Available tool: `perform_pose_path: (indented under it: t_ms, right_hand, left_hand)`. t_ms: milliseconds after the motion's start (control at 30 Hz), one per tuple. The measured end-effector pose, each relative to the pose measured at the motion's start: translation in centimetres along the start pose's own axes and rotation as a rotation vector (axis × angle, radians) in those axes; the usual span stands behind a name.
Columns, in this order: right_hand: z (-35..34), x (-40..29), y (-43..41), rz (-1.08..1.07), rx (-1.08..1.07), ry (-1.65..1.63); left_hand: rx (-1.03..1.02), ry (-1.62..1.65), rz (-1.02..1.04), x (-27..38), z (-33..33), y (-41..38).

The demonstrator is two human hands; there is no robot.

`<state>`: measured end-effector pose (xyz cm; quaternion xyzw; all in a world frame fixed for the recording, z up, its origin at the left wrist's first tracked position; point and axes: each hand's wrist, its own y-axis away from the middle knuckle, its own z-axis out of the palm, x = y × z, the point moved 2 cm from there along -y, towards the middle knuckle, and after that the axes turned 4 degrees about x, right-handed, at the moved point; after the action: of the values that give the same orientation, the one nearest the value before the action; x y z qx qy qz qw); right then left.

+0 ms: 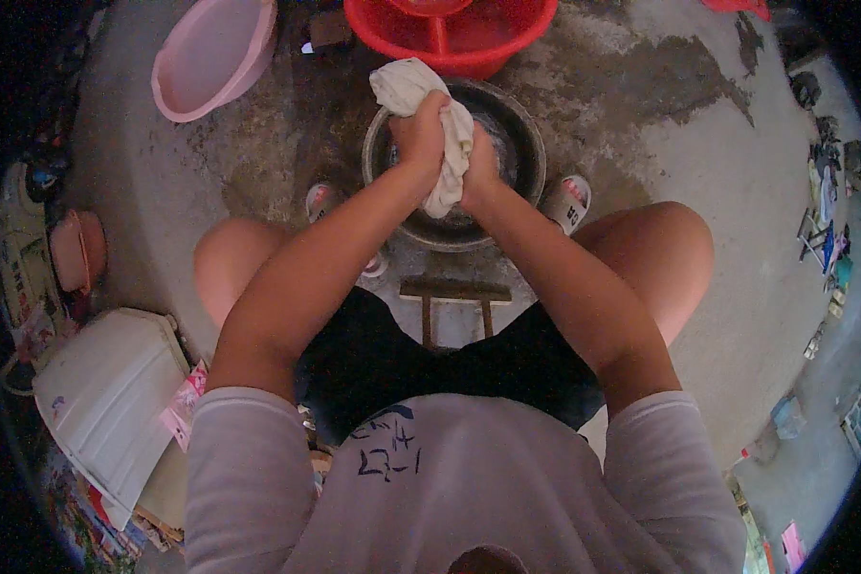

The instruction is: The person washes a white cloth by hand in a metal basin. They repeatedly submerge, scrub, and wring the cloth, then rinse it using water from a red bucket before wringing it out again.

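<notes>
Both of my hands grip a bunched, cream-white cloth (459, 143) above a round metal basin (534, 161) on the floor. My left hand (422, 140) wraps the cloth from the left, its thumb lying over the upper part. On the right side, my right hand (482, 166) presses against the same cloth, its fingers mostly hidden. One end of the cloth bulges out past my left hand, and the other hangs down between my wrists. Part of the basin's dark inside shows around my hands; its contents are hard to make out.
A large red plastic tub (466, 54) stands just beyond the basin. To the left is a pink basin (251, 64). My slippered feet flank the metal basin, and a small wooden stool (455, 290) is between my legs. A white plastic bin (115, 402) lies at lower left. The concrete floor has wet patches.
</notes>
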<state>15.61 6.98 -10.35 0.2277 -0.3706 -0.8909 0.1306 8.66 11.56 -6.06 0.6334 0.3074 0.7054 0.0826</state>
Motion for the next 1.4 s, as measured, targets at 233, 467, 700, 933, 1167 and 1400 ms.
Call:
perform_pose_path:
  t_ms: [233, 467, 700, 933, 1167, 1400]
  right_hand:
    - [-0.4, -0.2, -0.6, -0.028, -0.08, -0.042]
    - [0.6, -0.5, 0.3, 0.002, -0.008, 0.003]
    - [2.0, -1.0, 1.0, -0.075, 0.021, 0.05]
    - [6.8, -5.6, 4.5, 0.028, -0.339, -0.004]
    - [8.9, -3.8, 6.3, 0.097, -0.417, -0.081]
    - [10.5, -4.1, 9.3, -0.01, -0.371, -0.08]
  left_hand:
    - [-0.039, 0.025, 0.266, -3.4, -0.2, -2.4]
    - [0.055, 0.193, -0.147, -2.0, 0.0, -1.7]
    - [-0.01, 0.184, -0.037, -0.4, 0.3, -1.6]
    - [-0.318, 0.639, -0.285, 6.8, -0.3, -0.4]
    - [-0.33, 0.699, -0.089, 10.7, -2.2, -0.4]
    - [0.019, 0.463, 0.424, 12.7, -3.1, 1.6]
